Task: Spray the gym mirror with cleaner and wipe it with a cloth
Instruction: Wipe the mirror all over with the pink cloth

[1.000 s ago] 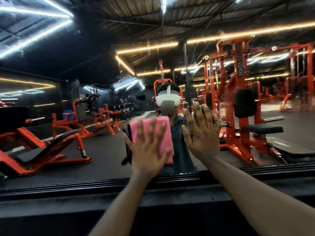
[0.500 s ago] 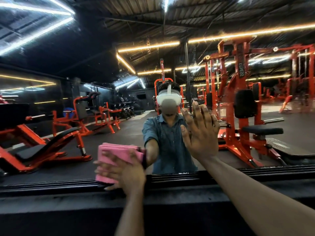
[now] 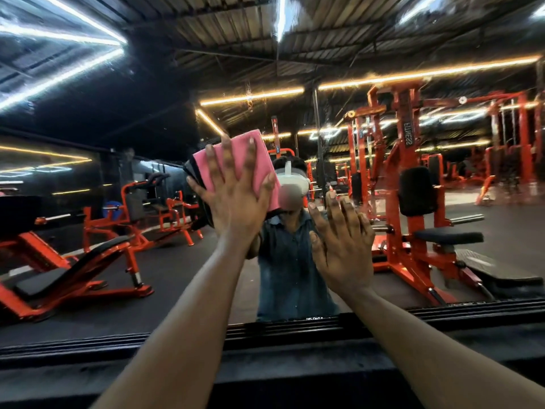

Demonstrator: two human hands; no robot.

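The gym mirror [image 3: 124, 261] fills the wall ahead and reflects the room. A folded pink cloth [image 3: 236, 149] lies flat against the glass at mid height, left of centre. My left hand [image 3: 236, 199] presses on it with fingers spread. My right hand [image 3: 342, 246] rests flat on the glass to the right of the cloth and lower, fingers apart, holding nothing. No spray bottle is in view.
The mirror's dark ribbed lower frame [image 3: 442, 314] runs across below my hands, with a dark ledge [image 3: 280, 370] under it. Orange gym machines [image 3: 410, 202] and benches appear only as reflections, along with my own reflection.
My left hand swept the cloth from the centre down to the lower left near the frame, then up to above mid height. My right hand stayed in place on the glass.
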